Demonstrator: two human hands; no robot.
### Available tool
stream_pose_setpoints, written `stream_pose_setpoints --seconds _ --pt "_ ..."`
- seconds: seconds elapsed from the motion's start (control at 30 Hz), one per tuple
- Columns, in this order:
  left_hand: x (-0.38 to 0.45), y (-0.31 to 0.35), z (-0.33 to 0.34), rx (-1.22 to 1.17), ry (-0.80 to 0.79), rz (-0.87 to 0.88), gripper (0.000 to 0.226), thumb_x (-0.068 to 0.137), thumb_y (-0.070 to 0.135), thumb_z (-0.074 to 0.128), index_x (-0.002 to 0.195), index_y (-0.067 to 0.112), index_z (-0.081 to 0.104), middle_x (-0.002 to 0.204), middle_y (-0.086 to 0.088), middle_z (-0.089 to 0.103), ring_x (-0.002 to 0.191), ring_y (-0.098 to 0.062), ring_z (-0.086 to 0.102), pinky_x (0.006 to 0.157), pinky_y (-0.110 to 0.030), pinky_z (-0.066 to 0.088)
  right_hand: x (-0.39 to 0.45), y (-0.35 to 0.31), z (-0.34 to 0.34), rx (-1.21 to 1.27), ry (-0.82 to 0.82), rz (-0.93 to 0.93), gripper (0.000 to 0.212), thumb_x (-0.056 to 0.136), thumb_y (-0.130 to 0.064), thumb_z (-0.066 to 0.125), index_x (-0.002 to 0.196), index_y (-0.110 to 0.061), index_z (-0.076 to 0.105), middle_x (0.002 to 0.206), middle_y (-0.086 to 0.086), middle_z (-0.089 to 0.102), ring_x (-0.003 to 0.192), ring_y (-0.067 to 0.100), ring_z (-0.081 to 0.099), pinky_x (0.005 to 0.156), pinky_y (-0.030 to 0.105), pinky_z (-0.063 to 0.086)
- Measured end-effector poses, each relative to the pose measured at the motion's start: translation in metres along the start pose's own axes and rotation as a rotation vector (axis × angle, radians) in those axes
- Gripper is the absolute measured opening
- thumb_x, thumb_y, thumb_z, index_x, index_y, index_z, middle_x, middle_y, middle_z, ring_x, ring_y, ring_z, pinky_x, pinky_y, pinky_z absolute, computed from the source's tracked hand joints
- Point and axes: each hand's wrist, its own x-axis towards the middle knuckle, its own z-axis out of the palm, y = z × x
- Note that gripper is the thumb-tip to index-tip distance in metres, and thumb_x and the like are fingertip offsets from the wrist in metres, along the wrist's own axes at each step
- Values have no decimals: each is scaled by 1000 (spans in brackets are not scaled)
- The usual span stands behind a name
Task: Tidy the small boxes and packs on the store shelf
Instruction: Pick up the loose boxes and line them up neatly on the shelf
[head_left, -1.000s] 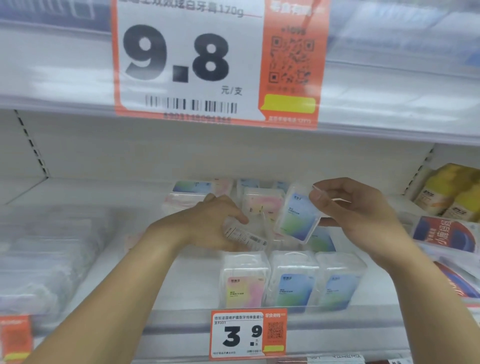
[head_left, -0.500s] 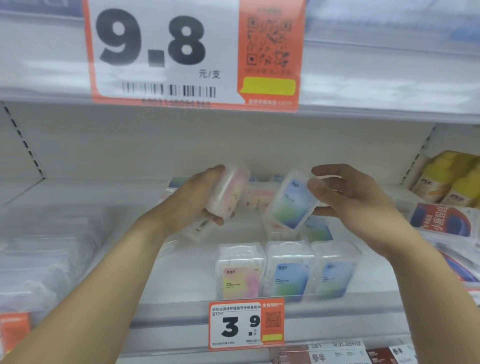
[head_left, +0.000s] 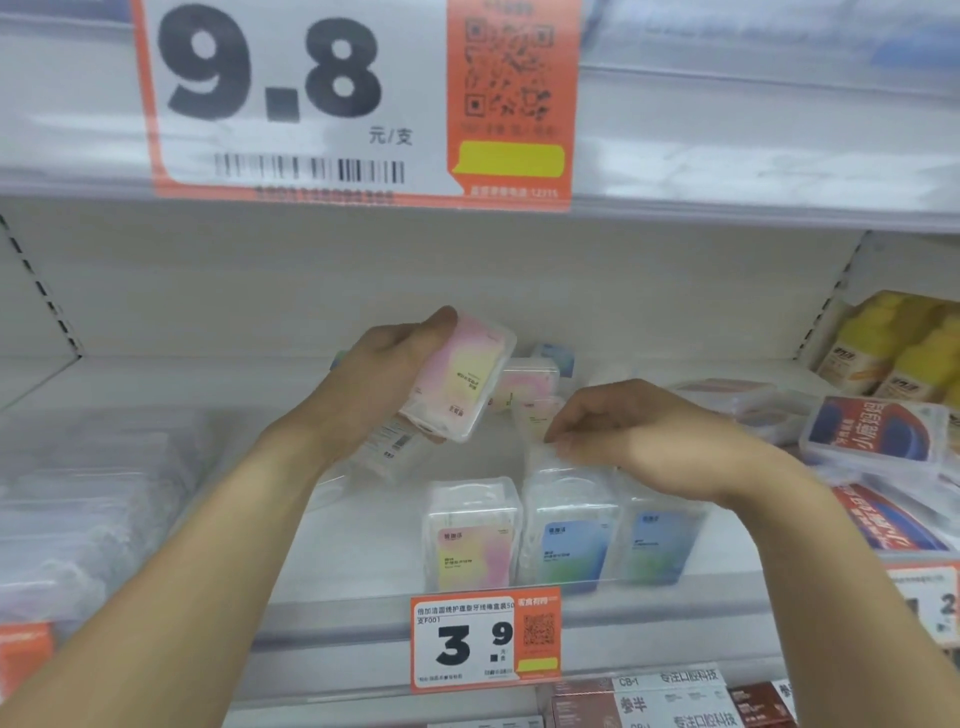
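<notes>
Left hand (head_left: 374, 384): fingers closed round a pink-yellow pack (head_left: 457, 379), held tilted above the shelf (head_left: 363, 545), clear of the rest. A second pack with a barcode (head_left: 395, 447) sits under those fingers (held or not, cannot tell). Right hand (head_left: 639, 436): fingers curled down, tips touching the top of the blue pack (head_left: 569, 530) in the front row; grip unclear. Pink pack (head_left: 470, 535) just left of it, another blue pack (head_left: 657, 540) below the wrist.

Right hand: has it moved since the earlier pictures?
Yes. The right hand has dropped from above the front row of boxes down onto it, its blue box no longer visible.
</notes>
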Motion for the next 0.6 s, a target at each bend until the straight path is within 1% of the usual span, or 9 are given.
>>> stream_pose_setpoints --seconds 0.07,0.1,0.23,0.33,0.37,0.43,0.5,0.57,0.6 --pt "-3 3 4 9 5 31 53 93 60 43 95 14 70 81 -13 74 72 -35 73 66 -36 57 -1 -1 0 -87 -17 15 18 86 -47 64 94 -33 72 96 -18 73 93 2 66 87 25 49" --pt "-4 5 6 3 -1 38 53 95 56 41 96 11 69 80 -12 74 71 -35 72 62 -33 56 -1 -2 -1 -120 -23 24 23 85 -52 63 96 -34 72 97 -18 72 93 2 65 88 26 49" --pt "-4 6 9 -49 -48 42 52 97 53 40 103 9 68 88 -17 74 76 -36 73 69 -38 57 -2 -3 -4 -125 -35 36 27 88 -51 61 96 -29 74 96 -12 74 86 8 66 90 32 51" --pt "-1 2 7 -59 -51 40 50 96 53 42 103 11 69 91 -15 74 80 -36 73 76 -41 56 -3 -3 -5 -146 -30 33 34 90 -53 59 94 -23 74 98 1 73 91 21 66 90 37 50" --pt "0 2 7 -78 -54 37 49 96 53 43 106 13 70 94 -14 74 83 -36 72 80 -44 56 -4 -3 -5 -148 -28 37 35 89 -54 59 92 -23 74 97 1 73 91 20 66 89 35 50" --pt "1 2 7 -129 -56 40 47 96 50 44 110 12 69 99 -15 73 88 -34 72 80 -45 57 -5 -5 -6 -149 -37 39 33 88 -54 61 90 -25 74 91 -3 73 83 15 66 83 29 50" --pt "1 2 7 -128 -65 51 47 97 48 43 110 11 68 99 -14 73 89 -30 72 75 -38 57 -7 -7 -6 -142 -65 32 29 87 -54 63 89 -27 75 87 -8 73 78 7 63 80 25 48" --pt "1 0 8 -82 -75 56 49 97 51 44 110 10 67 99 -13 73 90 -28 71 73 -33 56 -8 -8 -7 -142 -84 18 28 86 -53 63 92 -29 76 87 -13 74 81 3 63 81 23 47" --pt "2 -1 7 -64 -79 56 52 95 54 45 110 9 67 102 -15 72 93 -29 70 77 -34 55 -8 -9 -7 -144 -79 13 29 85 -55 63 93 -30 76 89 -15 74 85 2 65 84 23 49"
